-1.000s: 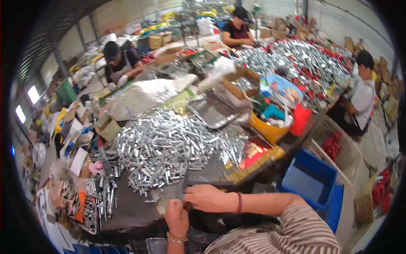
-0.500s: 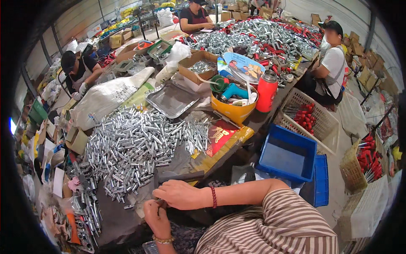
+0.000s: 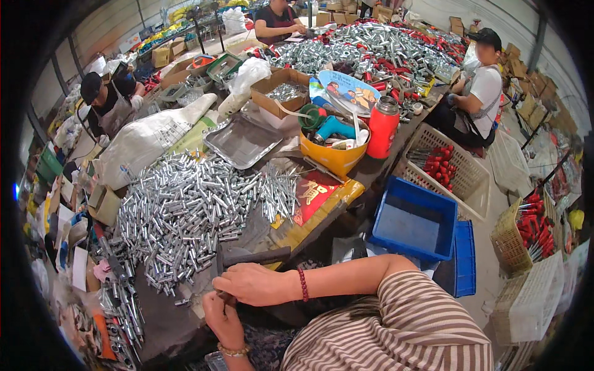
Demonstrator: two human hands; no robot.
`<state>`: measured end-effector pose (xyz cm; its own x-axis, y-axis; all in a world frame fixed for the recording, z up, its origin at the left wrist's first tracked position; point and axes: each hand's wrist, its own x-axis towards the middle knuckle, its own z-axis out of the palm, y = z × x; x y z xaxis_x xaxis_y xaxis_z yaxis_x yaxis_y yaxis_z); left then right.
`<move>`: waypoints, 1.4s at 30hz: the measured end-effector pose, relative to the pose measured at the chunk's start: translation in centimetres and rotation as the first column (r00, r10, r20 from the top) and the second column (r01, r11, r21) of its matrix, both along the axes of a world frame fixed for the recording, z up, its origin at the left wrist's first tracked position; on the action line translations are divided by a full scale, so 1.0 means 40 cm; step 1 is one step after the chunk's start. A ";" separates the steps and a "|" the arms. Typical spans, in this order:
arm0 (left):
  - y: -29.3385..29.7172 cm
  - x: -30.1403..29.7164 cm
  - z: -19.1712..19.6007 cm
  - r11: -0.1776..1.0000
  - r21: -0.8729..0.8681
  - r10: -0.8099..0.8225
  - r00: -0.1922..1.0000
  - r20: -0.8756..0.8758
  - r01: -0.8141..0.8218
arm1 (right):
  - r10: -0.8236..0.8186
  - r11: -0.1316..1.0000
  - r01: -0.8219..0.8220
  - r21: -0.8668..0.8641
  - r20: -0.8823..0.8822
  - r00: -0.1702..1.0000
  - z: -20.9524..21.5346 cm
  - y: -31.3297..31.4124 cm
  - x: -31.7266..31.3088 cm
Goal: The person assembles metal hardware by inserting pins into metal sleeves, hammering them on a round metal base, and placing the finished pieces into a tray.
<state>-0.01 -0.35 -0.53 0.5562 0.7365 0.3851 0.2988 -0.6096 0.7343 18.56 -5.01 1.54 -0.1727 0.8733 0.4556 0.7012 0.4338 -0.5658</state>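
Observation:
My right hand [image 3: 255, 284], with a dark red bead bracelet, bends in over the table's near edge with its fingers closed. Just below it is my left hand [image 3: 224, 320], wearing a yellowish bead bracelet, its fingers curled in. The fingertips of both meet around something small and dark, too hidden to name. Right behind the hands lies a dark bar-shaped tool [image 3: 258, 255]. Beyond it spreads a big heap of short shiny metal rods [image 3: 176, 216], with a smaller bunch of thin metal pins [image 3: 278, 193] on its right.
Behind the heap are a metal tray [image 3: 242, 142], a yellow bowl [image 3: 331, 157] of tools and a red flask [image 3: 383, 130]. A blue bin [image 3: 414, 219] and a crate [image 3: 473, 195] of red-handled parts stand right. Loose sockets [image 3: 120, 309] lie left. Several people sit around the tables.
The view has shifted a little, so the scene sits slightly farther left. My hands stay together at the table edge. The person at left has raised a hand.

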 end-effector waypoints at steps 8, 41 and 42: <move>-0.007 -0.011 -0.006 0.998 -0.062 -0.012 0.999 0.033 0.014 | -0.025 0.999 0.025 -0.023 0.012 1.000 0.014 -0.016 -0.001; 0.018 -0.001 -0.019 0.992 0.105 0.072 0.997 0.008 -0.072 | 0.019 0.990 0.005 -0.141 0.170 0.985 0.074 0.005 0.002; 0.018 0.001 -0.009 0.991 0.112 0.073 0.997 -0.010 -0.071 | 0.015 0.989 0.007 -0.150 0.145 0.989 0.069 0.004 0.008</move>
<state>0.01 0.37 -0.88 0.5094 0.7277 0.4594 0.3549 -0.6639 0.6582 18.89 -4.87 4.29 -0.2311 0.9289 0.2893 0.7788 0.3549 -0.5172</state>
